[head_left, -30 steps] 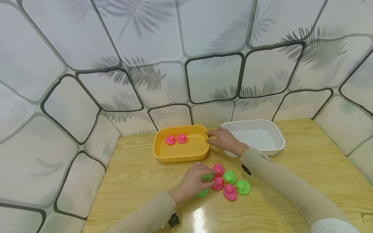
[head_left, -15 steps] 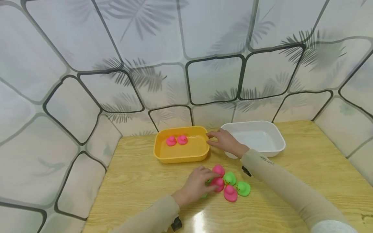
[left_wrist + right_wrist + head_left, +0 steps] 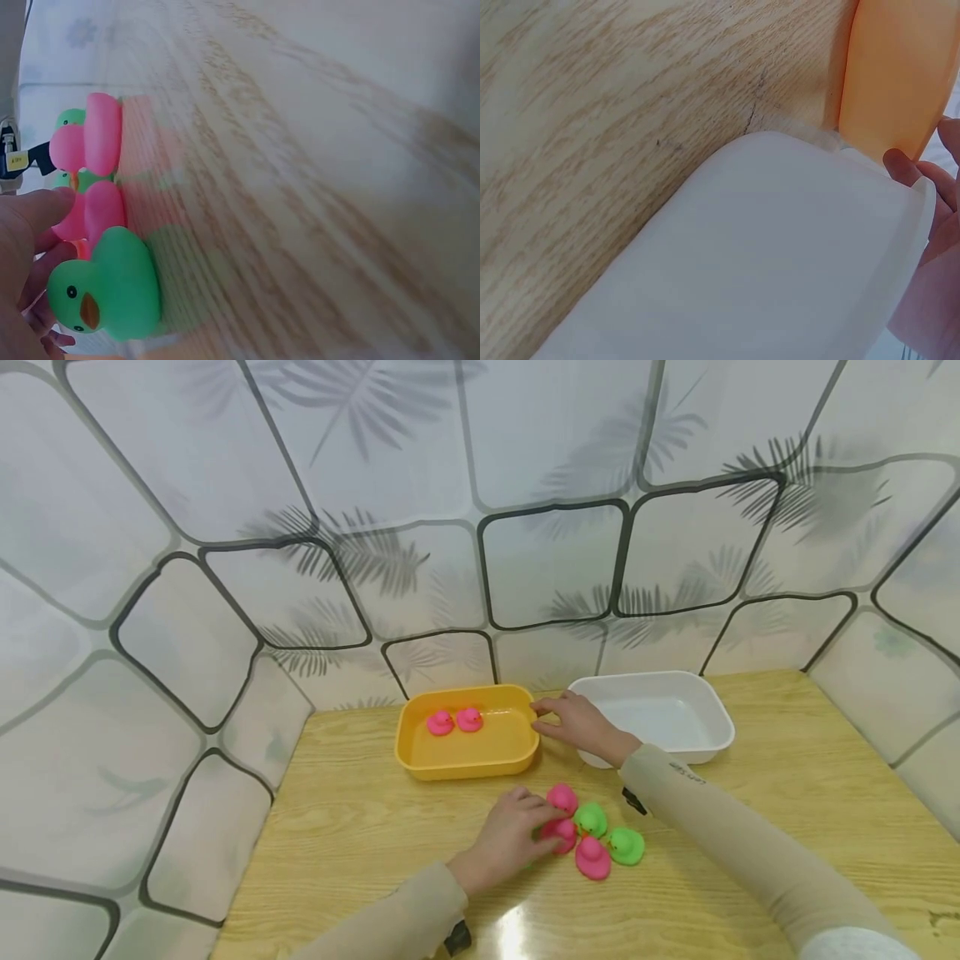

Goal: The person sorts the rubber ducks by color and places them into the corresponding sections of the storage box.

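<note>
A narrow gap is left between the yellow tray [image 3: 461, 771] and the white tray [image 3: 663, 745], near the back of the table [image 3: 337, 835]; nearer, a clustered pink rubber duck [image 3: 568, 835] is held in the curled left hand [image 3: 504, 833]. The yellow tray's rim is met by the part-open right hand [image 3: 581, 721]; whether pinched cannot be told.

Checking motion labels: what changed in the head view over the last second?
Left hand moved slightly right, reaching further over a pink duck; whether it grips can't be told. It now hides more of the green ducks beside it. Nothing visibly released. Unchanged: right hand at the yellow bin's edge, white bin, two pink ducks inside the yellow bin.
</note>
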`<state>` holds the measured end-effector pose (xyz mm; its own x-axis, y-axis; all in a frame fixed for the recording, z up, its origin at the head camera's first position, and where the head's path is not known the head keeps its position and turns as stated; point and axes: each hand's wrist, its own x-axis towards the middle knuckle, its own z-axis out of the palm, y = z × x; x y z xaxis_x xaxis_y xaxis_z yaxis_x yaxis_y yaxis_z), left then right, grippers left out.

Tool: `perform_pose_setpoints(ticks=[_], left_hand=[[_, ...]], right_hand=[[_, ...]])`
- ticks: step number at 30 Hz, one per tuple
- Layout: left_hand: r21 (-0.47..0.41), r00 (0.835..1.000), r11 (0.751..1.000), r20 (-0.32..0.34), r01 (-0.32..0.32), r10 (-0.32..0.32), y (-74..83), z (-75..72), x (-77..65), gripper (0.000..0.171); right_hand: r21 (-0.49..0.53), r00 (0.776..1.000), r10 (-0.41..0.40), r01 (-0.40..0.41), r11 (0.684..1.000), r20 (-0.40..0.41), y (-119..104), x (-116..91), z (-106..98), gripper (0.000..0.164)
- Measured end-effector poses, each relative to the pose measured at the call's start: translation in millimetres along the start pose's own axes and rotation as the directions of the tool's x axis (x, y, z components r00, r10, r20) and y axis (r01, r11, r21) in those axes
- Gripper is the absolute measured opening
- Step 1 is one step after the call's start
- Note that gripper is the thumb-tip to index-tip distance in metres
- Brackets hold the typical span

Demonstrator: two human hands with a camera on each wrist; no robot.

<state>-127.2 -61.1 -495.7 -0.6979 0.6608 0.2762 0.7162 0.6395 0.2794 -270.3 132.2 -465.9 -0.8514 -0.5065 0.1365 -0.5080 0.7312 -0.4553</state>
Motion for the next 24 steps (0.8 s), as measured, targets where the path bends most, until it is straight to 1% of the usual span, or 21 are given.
perform_pose_setpoints(ticks=[5, 8, 11, 17, 21, 24], left_hand=[[0.053, 0.999, 0.998, 0.001, 0.036, -0.036, -0.3, 4.0, -0.2, 0.036], [0.080, 0.999, 0.996, -0.012, 0.036, -0.035, -0.9, 5.8, 0.6, 0.035], [0.079, 0.999, 0.996, -0.017, 0.035, -0.033, -0.6, 5.5, 1.0, 0.033], [0.021, 0.999, 0.999, -0.033, 0.024, -0.023, 1.6, 0.7, 0.4, 0.031], [-0.034, 0.997, 0.999, -0.077, -0.008, 0.005, 2.6, -3.7, -0.8, 0.030], [-0.055, 0.994, 0.998, -0.110, -0.033, 0.027, 2.9, -8.1, -1.5, 0.030]], right_hand=[[0.007, 1.000, 0.007, -0.007, 1.000, 0.007, 0.0, 0.3, 0.3, 0.044], [0.010, 1.000, 0.013, -0.013, 1.000, 0.010, 0.3, 0.5, 0.4, 0.044], [0.011, 1.000, 0.018, -0.018, 1.000, 0.011, 0.8, 0.5, 0.2, 0.044], [0.008, 1.000, 0.010, -0.010, 1.000, 0.011, 1.3, 0.2, 0.4, 0.044], [0.010, 1.000, 0.009, -0.009, 1.000, 0.009, 2.5, 0.8, 0.7, 0.044], [0.013, 1.000, 0.009, -0.009, 1.000, 0.009, 3.2, 1.1, 0.6, 0.043]])
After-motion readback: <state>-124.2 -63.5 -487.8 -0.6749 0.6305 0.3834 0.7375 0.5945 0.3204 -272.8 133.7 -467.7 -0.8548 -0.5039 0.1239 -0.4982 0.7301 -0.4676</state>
